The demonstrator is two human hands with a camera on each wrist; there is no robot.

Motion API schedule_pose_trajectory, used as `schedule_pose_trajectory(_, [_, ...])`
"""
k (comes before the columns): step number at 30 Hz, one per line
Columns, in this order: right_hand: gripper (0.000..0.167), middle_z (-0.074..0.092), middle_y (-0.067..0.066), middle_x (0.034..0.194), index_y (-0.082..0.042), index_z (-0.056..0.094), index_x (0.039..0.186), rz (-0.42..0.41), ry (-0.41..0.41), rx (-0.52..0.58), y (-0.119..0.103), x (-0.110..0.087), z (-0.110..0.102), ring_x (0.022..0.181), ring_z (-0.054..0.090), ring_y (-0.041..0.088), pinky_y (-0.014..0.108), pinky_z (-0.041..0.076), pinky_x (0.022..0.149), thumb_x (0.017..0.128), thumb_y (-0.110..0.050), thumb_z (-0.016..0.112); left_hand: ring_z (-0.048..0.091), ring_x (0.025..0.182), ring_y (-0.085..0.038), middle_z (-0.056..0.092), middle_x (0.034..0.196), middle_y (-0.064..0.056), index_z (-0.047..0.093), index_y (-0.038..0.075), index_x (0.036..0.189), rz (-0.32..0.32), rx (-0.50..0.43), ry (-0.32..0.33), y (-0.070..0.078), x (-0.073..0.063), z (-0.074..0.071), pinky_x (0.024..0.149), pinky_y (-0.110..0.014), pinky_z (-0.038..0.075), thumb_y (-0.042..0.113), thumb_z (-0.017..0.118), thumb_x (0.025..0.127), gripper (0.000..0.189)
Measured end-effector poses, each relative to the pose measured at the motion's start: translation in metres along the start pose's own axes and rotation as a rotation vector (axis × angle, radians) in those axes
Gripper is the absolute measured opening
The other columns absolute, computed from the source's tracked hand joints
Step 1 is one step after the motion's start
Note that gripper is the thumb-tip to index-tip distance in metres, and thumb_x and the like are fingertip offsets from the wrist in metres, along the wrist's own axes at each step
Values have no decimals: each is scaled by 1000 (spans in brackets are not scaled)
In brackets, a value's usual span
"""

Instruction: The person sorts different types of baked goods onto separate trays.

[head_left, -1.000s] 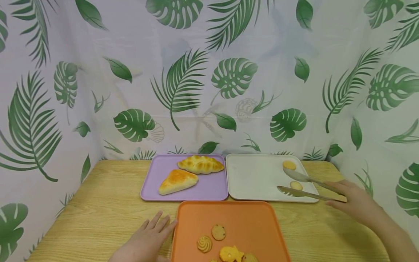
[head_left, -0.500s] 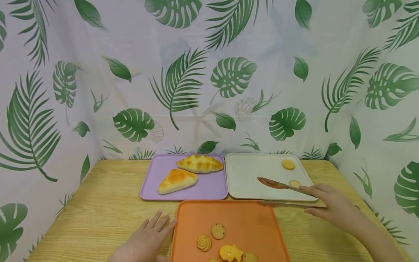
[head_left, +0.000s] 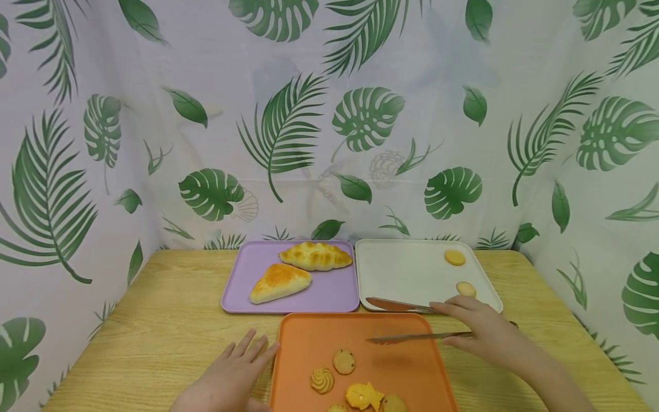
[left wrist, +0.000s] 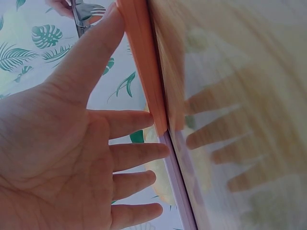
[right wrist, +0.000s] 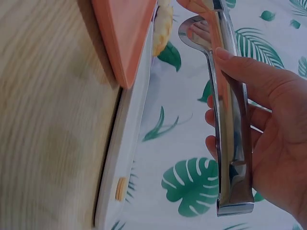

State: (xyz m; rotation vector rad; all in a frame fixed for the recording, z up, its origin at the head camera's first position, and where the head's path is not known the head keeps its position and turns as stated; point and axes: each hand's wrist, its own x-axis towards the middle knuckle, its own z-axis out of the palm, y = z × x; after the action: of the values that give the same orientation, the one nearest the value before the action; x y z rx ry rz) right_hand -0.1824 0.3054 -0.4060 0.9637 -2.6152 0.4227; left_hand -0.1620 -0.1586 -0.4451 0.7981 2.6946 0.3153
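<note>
My right hand (head_left: 489, 329) holds metal tongs (right wrist: 232, 120) between thumb and fingers. The tongs' two arms are spread, with nothing between their tips, over the back part of the orange tray (head_left: 309, 326) and the front edge of the white tray (head_left: 401, 263). My left hand (head_left: 231, 372) lies with fingers extended at the orange tray's left edge; its fingertips meet the rim in the left wrist view. On the orange tray are a chip cookie (head_left: 344, 361), a swirl cookie (head_left: 321, 380) and a fish-shaped cookie (head_left: 362, 396), with others partly cut off below.
Two round cookies lie on the white tray's right side, one a yellow cookie (head_left: 455, 257) and one a paler cookie (head_left: 465, 289). A purple tray (head_left: 237, 297) at the back left bears a triangular bread (head_left: 280, 283) and a braided bread (head_left: 315, 256). Leaf-print cloth (head_left: 329, 143) surrounds the wooden table (head_left: 139, 320).
My right hand has moved left and toward me with the tongs, from over the white tray's cookies to the back of the orange tray. The left hand stays in place.
</note>
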Motion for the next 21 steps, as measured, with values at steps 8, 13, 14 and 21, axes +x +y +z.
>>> schedule_pose_trajectory(8, [56,63,-6,106,-14,62,129,-44,-94,102,-14,16,14,92,57,7,24,52,73,76,-19,81,18,148,-43,30,158,-18,35,8,151,8,41,5,1,2,-2,111,-67,27,54,76,74,98])
schedule_pose_trajectory(13, [54,65,-1,108,-15,62,130,-10,-162,141,-22,23,21,90,56,11,24,50,72,79,-21,79,19,149,-40,32,158,-14,36,8,151,5,66,-10,3,3,-3,111,-65,28,54,76,74,98])
schedule_pose_trajectory(14, [53,65,-1,108,-15,63,130,-9,-171,146,-23,24,22,90,56,11,25,51,71,79,-21,79,19,149,-40,32,158,-14,37,8,151,1,62,-15,3,3,-4,111,-65,28,54,75,74,98])
schedule_pose_trajectory(21, [48,66,-2,110,-16,65,126,-40,-205,149,-32,33,32,93,59,12,29,54,75,80,-22,79,21,149,-39,34,158,-13,37,8,150,-11,60,-19,5,4,-4,111,-64,30,55,76,73,98])
